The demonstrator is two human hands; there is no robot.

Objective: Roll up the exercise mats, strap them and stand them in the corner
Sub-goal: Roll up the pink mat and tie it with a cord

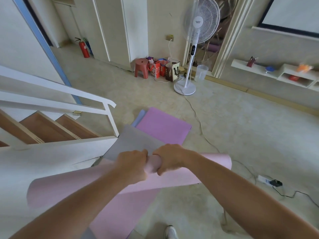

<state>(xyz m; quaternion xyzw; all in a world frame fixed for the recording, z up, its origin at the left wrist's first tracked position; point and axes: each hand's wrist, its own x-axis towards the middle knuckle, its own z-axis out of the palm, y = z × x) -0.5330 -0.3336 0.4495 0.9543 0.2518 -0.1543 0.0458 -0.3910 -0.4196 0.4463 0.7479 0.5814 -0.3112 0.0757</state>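
Left hand (pixel 133 163) and right hand (pixel 168 159) side by side, both gripping half-rolled pink foam exercise mat (pixel 69 188), flat purple mat (pixel 162 125) on floor beyond

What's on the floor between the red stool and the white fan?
In the head view, red printed bags and a brown paper bag stand between stool and fan.

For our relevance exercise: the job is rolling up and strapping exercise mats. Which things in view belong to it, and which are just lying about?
Job: pink mat, gripped by left hand and right hand; purple mat; blue mat under it.
Lying about: fan, red stool, fire extinguisher, bags.
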